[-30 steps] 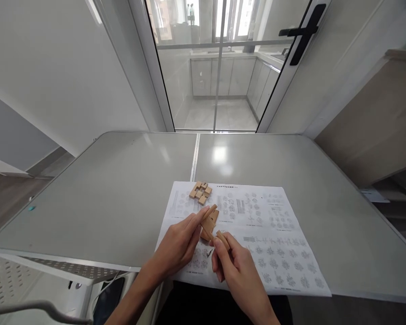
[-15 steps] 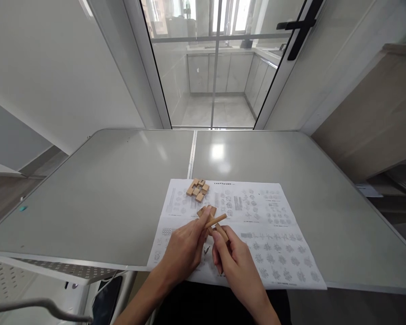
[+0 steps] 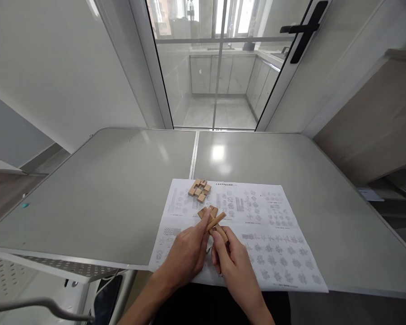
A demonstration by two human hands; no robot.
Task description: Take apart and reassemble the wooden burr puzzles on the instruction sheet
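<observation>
My left hand (image 3: 188, 247) is closed on a slim wooden stick (image 3: 217, 220) that points up and to the right. Its index finger reaches over flat wooden puzzle pieces (image 3: 212, 211) just beyond the fingertips. Against it, my right hand (image 3: 235, 256) grips a wooden block (image 3: 224, 234) between thumb and fingers. The stick crosses over the block, and how they join is hidden by my fingers. Farther off, a cluster of small wooden blocks (image 3: 199, 190) lies on the printed sheet (image 3: 280, 221).
Under my hands the sheet, covered in small diagrams, spreads over a grey folding table (image 3: 122, 189) with a centre seam. A glass door (image 3: 219, 81) with a black handle (image 3: 304, 30) stands behind it. A white perforated basket (image 3: 13, 284) sits below the table's left edge.
The stick has tilted a little more upright between my hands. The whole view has shifted slightly; the block cluster stays in its place on the sheet.
</observation>
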